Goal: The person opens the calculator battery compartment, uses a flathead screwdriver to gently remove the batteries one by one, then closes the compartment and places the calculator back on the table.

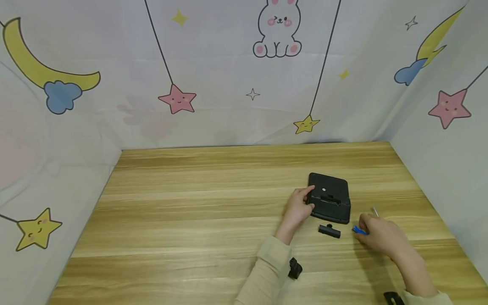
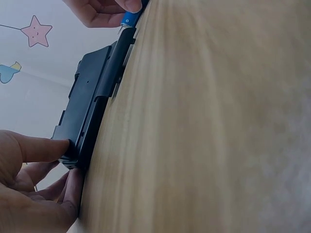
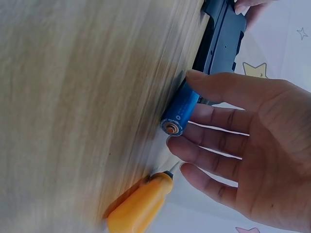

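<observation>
A flat black device [image 1: 329, 190] with a raised front section and a narrow open slot lies on the wooden table. My left hand [image 1: 299, 206] grips its left edge, thumb and fingers on opposite faces in the left wrist view [image 2: 34, 179]. Just in front of the device is a small black battery cover [image 1: 329, 231] with a tab. To the right, my right hand [image 1: 383, 235] pinches a blue battery [image 3: 180, 107] between thumb and fingers, low over the table. The other fingers of that hand spread below the battery's copper-coloured end.
A screwdriver with a yellow-orange handle [image 3: 141, 204] lies beside the right hand; its metal shaft [image 1: 375, 212] shows behind the knuckles. White cloth with printed stars and a rabbit [image 1: 278, 29] hangs along the table's back edge and sides.
</observation>
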